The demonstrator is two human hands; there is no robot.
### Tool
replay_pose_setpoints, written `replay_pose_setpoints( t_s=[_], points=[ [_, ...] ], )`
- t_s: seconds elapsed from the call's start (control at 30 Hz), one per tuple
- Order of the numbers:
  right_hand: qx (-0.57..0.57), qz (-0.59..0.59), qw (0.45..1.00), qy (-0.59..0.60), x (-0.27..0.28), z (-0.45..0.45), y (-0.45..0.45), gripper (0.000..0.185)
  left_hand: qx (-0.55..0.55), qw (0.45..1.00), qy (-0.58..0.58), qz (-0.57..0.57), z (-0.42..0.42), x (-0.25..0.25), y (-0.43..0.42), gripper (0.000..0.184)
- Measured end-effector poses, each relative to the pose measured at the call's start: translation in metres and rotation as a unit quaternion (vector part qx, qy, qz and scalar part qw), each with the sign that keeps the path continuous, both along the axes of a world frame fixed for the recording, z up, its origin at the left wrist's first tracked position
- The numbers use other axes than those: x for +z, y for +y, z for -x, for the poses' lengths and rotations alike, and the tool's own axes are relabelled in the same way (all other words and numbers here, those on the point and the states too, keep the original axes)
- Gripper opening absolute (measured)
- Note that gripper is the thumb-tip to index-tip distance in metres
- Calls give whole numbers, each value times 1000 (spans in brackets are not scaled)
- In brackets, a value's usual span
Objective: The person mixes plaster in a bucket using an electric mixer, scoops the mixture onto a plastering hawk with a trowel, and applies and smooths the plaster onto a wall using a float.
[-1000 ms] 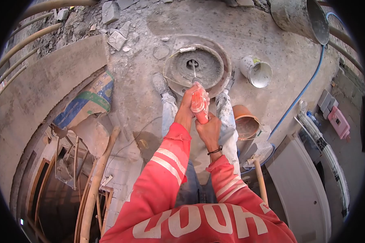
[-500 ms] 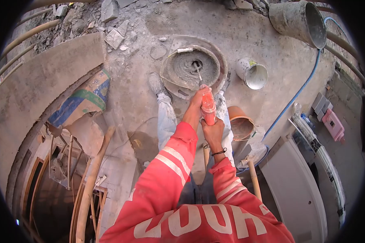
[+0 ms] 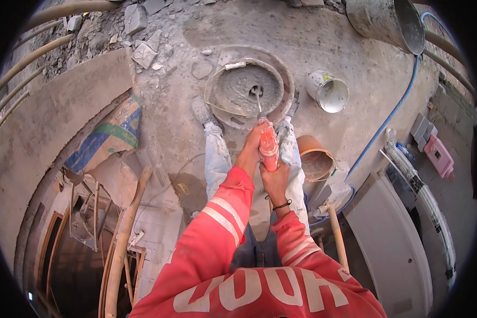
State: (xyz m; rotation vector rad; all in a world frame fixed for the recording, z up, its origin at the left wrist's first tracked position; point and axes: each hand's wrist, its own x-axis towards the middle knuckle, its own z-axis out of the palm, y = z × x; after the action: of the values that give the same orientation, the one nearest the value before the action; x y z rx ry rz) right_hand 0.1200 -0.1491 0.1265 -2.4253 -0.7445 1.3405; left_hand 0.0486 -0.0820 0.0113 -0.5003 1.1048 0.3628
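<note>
My left hand [image 3: 254, 141] is wrapped round the front of a dusty orange-red power drill [image 3: 269, 147]. Behind it, my right hand [image 3: 275, 179] grips the rear end of the drill. From the drill's nose a metal mixing rod [image 3: 258, 102] runs down into a round bucket [image 3: 212, 96] between my feet. Wet grey mortar [image 3: 236, 85] fills the bucket, with a dark hollow around the rod. The rod's lower end is hidden in the mix. A pale, mortar-crusted handle grip [image 3: 235, 65] lies along the bucket's far rim.
A white pail [image 3: 328, 90] lies right of the bucket, and an orange pail [image 3: 314, 159] sits by my right leg. A large grey bucket [image 3: 389, 24] is at upper right, near a blue hose [image 3: 389, 119]. Left are a torn cement bag [image 3: 108, 132] and rubble [image 3: 144, 54].
The rod has shifted slightly toward me and to the right within the mortar. Both hands keep their hold on the drill, and the whole view has moved a little.
</note>
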Motion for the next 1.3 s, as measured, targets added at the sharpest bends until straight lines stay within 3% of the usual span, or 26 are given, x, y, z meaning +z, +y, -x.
replay_pose_setpoints(
  t_s=[0.13, 1.3],
  points=[
    [1, 1, 1000, 12, 0, -1, -7, 24, 37, 998, -60, -1, 6, -3, -8, 23],
    [140, 8, 990, 0, 4, 52, 10, 25, 155, 988, -21, 0, 74, 13, -5, 29]
  ],
)
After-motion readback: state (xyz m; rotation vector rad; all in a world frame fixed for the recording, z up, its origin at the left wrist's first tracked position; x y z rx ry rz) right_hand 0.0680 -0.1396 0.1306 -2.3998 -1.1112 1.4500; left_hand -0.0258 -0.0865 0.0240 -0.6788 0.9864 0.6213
